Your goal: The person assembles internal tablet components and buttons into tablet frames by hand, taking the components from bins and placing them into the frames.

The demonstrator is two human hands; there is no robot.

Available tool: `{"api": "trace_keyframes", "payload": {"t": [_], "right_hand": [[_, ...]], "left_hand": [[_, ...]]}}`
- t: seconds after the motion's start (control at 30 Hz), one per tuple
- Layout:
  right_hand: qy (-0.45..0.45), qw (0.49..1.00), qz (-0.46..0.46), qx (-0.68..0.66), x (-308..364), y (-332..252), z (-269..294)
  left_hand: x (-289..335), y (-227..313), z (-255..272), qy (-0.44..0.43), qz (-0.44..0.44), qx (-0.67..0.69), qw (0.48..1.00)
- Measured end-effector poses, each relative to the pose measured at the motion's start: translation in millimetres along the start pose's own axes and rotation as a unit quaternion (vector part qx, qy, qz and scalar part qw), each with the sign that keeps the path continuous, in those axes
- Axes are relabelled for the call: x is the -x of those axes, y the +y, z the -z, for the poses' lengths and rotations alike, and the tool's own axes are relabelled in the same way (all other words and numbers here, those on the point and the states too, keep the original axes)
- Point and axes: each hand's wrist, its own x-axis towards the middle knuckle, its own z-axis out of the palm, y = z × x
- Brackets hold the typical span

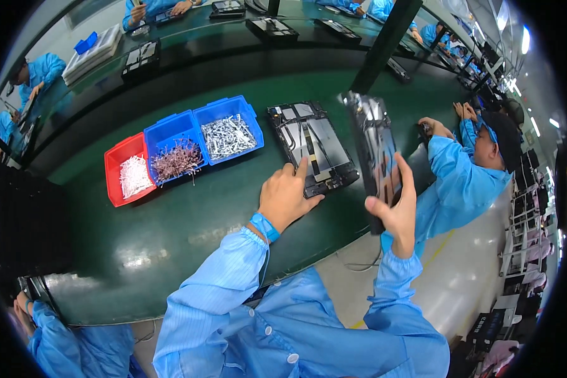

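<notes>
An opened tablet (pixel 326 150) with its inner boards, dark cables and silver plates bare lies on the green bench. My left hand (pixel 283 196) grips its lower left corner, index finger over the inside and thumb along the near edge; the wrist wears a blue strap. To the right, my right hand (pixel 402 214) holds up a second opened tablet (pixel 373 142), tilted steeply and slightly blurred. Its fingers behind the device are partly hidden. Left of the flat tablet stand a blue bin (pixel 253 140) of small silvery parts, a blue bin (pixel 151 165) of thin reddish-brown parts and a red bin (pixel 114 189) of white pieces.
A dark post (pixel 384 47) rises behind the raised tablet. Beyond the bench, a raised line carries several opened tablets (pixel 272 28). At the right a co-worker in a blue smock (pixel 463 179) sits close by; another sleeve (pixel 75 340) shows at lower left.
</notes>
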Motion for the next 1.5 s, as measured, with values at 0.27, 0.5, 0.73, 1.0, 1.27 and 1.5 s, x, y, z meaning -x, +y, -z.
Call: {"api": "trace_keyframes", "payload": {"t": [0.27,0.5,0.73,1.0,1.27,1.5], "right_hand": [[-0.036,0.990,0.011,0.139,31.4,-19.2,-8.2],[-0.103,0.980,0.043,0.164,74.5,-39.1,-37.8],[-0.321,0.922,0.053,0.209,83.7,-40.5,-61.3],[-0.216,0.884,0.118,0.398,97.0,-45.5,-138.2],[-0.185,0.922,0.130,0.314,75.3,-37.4,-118.0],[-0.122,0.965,0.134,0.188,31.6,-25.9,-126.0]], "left_hand": [[-5.2,-6.3,7.0,0.004,0.017,0.002,1.000],[36.4,-43.9,26.9,0.027,-0.102,0.088,0.991],[119.5,-97.9,119.7,0.214,0.118,-0.078,0.967],[90.1,-116.8,135.7,0.278,0.079,-0.105,0.952],[71.6,-123.6,145.3,0.243,0.058,-0.150,0.957],[66.7,-120.8,143.4,0.249,0.046,-0.123,0.960]]}}
